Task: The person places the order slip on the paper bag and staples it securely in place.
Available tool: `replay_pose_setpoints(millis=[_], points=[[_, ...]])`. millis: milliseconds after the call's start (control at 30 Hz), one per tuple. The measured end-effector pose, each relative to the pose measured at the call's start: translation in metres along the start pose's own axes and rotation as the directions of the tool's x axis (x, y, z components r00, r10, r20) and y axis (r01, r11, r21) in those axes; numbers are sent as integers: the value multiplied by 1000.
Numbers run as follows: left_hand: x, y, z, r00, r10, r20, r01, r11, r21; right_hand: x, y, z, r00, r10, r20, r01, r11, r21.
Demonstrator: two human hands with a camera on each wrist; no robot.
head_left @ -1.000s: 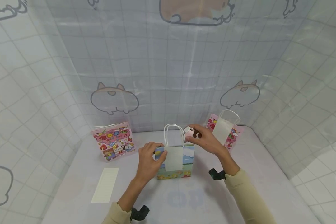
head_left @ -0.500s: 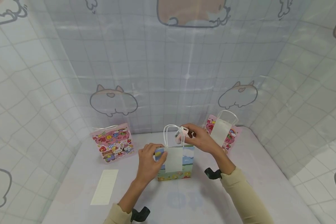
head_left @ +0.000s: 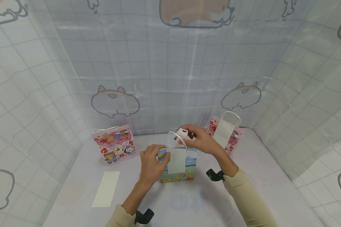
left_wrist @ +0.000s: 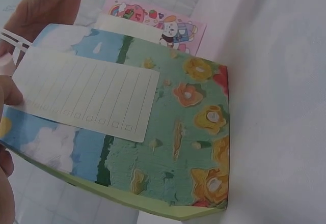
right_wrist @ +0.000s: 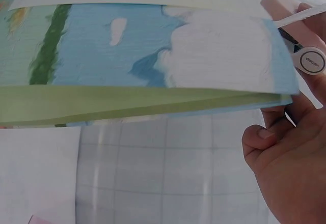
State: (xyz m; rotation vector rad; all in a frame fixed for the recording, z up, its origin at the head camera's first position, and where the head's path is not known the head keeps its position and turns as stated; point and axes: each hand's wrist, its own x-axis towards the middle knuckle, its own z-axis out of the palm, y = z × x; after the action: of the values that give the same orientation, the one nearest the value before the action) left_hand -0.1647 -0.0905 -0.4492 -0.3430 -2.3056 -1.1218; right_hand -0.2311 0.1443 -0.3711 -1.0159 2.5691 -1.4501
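Note:
A small paper gift bag (head_left: 191,165) with a painted sky and flowers stands upright in the middle of the table. A lined white paper slip (head_left: 176,160) lies against its front below the white rope handles (head_left: 170,138). My left hand (head_left: 152,162) grips the bag's upper left edge, thumb over the front by the slip. Above the bag's rim, my right hand (head_left: 201,138) holds a small pink-and-white stapler (head_left: 182,134), its round white end (right_wrist: 310,61) showing in the right wrist view. In the head view the stapler overlaps the handles.
A pink cartoon gift bag (head_left: 116,146) stands at the back left. Another pink bag (head_left: 234,142), with a white slip (head_left: 224,134) on its front, leans at the back right. A lined paper strip (head_left: 106,189) lies on the left of the table.
My right hand has moved left with the stapler, from beside the handles to overlapping them. The handles have dipped slightly. My left hand keeps its grip on the bag.

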Motion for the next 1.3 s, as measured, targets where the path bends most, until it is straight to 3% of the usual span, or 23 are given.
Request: replay_pose_setpoints(millis=[400, 767, 1300], points=[[2, 1, 2, 1000, 0, -21, 1, 999, 32, 0, -17, 4, 997, -15, 71, 18, 999, -46], [2, 3, 3, 1000, 0, -31, 0, 1000, 24, -1, -25, 10, 995, 25, 100, -8, 986, -169], [2, -1, 5, 999, 3, -32, -3, 1000, 16, -4, -24, 12, 992, 29, 120, -8, 986, -168]])
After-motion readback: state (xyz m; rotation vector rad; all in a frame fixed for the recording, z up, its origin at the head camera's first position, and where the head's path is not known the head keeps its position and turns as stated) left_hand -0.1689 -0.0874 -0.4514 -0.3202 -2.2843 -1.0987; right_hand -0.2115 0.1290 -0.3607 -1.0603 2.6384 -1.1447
